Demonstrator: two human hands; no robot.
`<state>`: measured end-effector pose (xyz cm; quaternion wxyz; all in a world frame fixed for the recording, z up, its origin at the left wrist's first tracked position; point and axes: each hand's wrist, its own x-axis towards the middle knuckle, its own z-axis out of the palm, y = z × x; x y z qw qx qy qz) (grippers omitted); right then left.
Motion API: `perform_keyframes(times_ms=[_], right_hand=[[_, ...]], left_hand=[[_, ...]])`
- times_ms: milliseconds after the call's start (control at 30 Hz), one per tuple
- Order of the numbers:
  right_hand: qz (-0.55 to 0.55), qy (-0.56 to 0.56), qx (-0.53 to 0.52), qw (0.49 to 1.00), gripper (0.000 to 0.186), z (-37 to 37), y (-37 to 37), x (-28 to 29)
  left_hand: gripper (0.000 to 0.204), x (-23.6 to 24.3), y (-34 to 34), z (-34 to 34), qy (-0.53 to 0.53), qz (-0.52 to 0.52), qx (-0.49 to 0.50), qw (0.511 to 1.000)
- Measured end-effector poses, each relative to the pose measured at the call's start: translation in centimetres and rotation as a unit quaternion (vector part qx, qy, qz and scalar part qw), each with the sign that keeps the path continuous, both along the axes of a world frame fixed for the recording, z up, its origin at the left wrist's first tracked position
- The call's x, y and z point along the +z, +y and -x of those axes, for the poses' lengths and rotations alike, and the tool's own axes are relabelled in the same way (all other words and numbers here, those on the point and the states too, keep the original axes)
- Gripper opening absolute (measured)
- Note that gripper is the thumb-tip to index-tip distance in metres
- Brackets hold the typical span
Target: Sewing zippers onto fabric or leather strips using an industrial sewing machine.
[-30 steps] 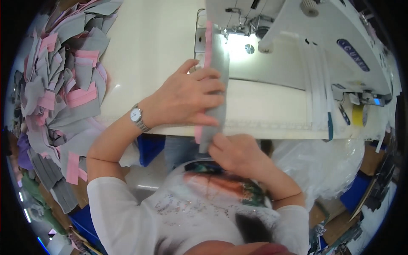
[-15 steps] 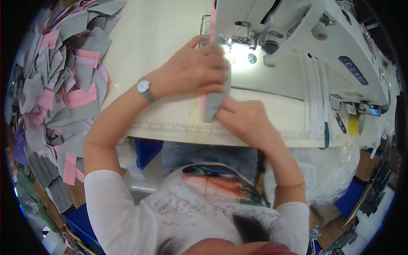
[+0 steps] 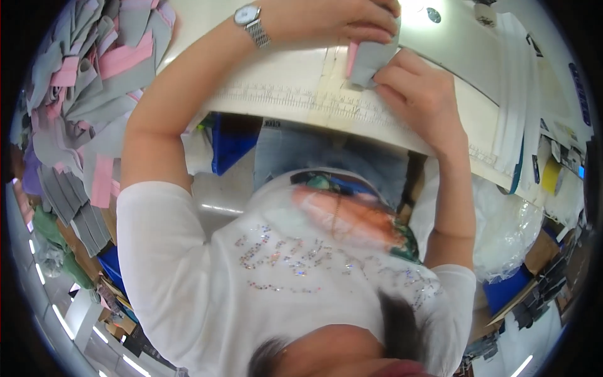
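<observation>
A grey fabric piece with a pink edge (image 3: pixel 373 61) lies on the white table near the upper edge of the view. My left hand (image 3: pixel 339 19), with a silver watch on the wrist, is bent over its far part, fingers closed together and holding it down. Part of that hand is cut off by the frame. At the fabric's near right edge my right hand (image 3: pixel 422 94) pinches it between thumb and curled fingers. The fabric's far end is hidden under my left hand and beyond the view.
A ruler strip (image 3: pixel 264 95) runs along the table's front edge. Heaped grey and pink fabric pieces (image 3: pixel 94 113) lie at the left. A lit metal plate (image 3: pixel 418 16) is at the top. White strips (image 3: pixel 518 113), yellow tape (image 3: pixel 551 176) and clear plastic (image 3: pixel 502 232) are at the right.
The view has tipped down toward my body, so the sewing machine has mostly left the picture. Both hands stay on the grey and pink fabric.
</observation>
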<state>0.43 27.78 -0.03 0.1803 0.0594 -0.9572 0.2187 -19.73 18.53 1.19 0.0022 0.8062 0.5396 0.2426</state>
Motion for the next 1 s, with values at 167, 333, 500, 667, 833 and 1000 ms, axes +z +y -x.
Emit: perform_keyframes(times_ms=[167,333,500,667,833,1000], right_hand=[[0.073,-0.022,-0.026,0.997,0.012,-0.8,-0.2,1.0],[0.087,-0.046,-0.031,0.995,0.011,-0.2,0.0,0.8],[0.114,-0.066,-0.043,0.990,0.010,-0.7,-0.2,0.8],[0.121,-0.070,-0.046,0.989,0.011,-0.6,-0.4,0.8],[0.137,-0.084,-0.062,0.985,0.011,-0.7,-0.3,1.1],[0.135,-0.079,-0.061,0.986,0.011,-0.5,-0.4,1.1]], left_hand=[[0.018,0.0,-0.3,-0.9,0.029,-0.038,0.009,0.999],[0.017,-0.4,-0.3,-0.4,0.002,-0.038,0.010,0.999],[0.016,-0.4,-0.3,-1.1,0.008,-0.013,0.014,1.000],[0.016,-1.9,-1.3,-1.7,0.058,-0.032,0.079,0.995],[0.020,-2.0,-1.1,-1.1,0.034,-0.051,0.065,0.996],[0.019,-2.3,-1.4,-1.1,0.011,-0.061,0.074,0.995]])
